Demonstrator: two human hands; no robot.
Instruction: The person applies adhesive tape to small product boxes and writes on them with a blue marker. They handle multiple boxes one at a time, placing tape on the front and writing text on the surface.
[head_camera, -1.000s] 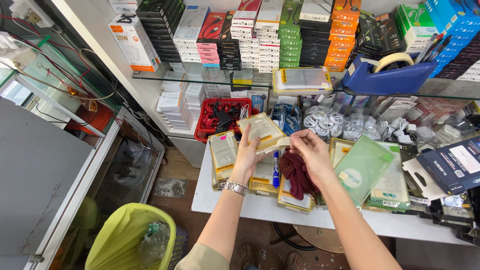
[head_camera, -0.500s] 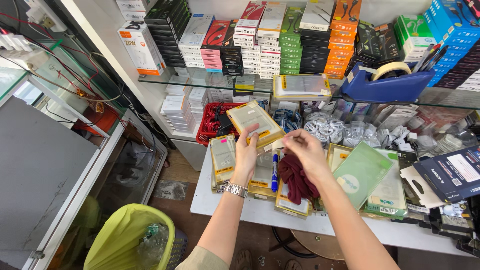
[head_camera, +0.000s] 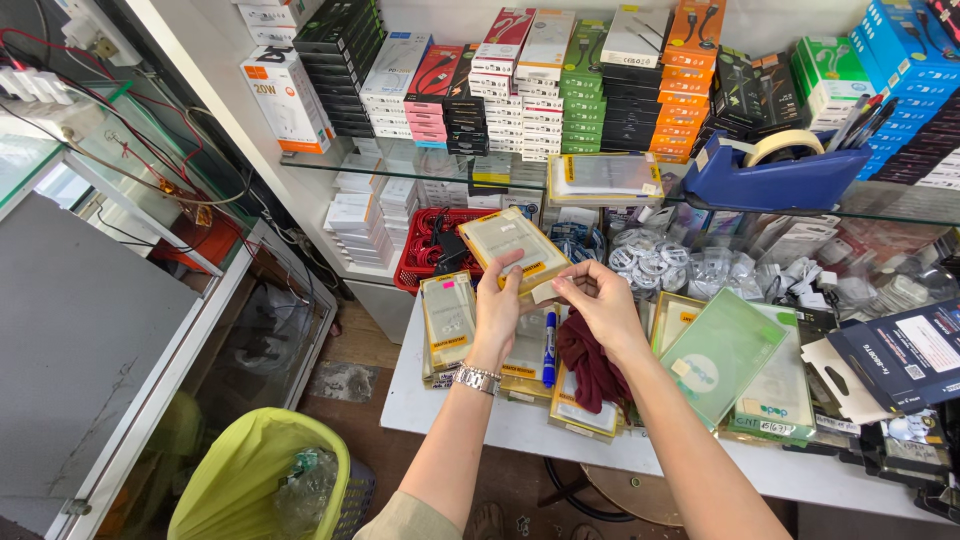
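My left hand (head_camera: 497, 305) holds a flat clear phone-case package with a yellow edge (head_camera: 513, 248) up above the white table (head_camera: 470, 420). My right hand (head_camera: 596, 303) pinches the package's lower right corner, at a small pale tab. A silver watch (head_camera: 477, 378) sits on my left wrist. Below the hands lie several similar packages (head_camera: 449, 318), a blue marker pen (head_camera: 549, 348) and a dark red cloth (head_camera: 592, 366).
A green flat package (head_camera: 722, 354) lies to the right. A red basket of cables (head_camera: 432, 250) stands behind. A blue tape dispenser (head_camera: 775, 172) sits on the glass shelf (head_camera: 400, 172), with stacked boxes above. A yellow-green bin (head_camera: 262, 485) stands on the floor at left.
The package has been raised and tilted more upright in my left hand. My right hand has moved from the dark red cloth up to the package's lower corner.
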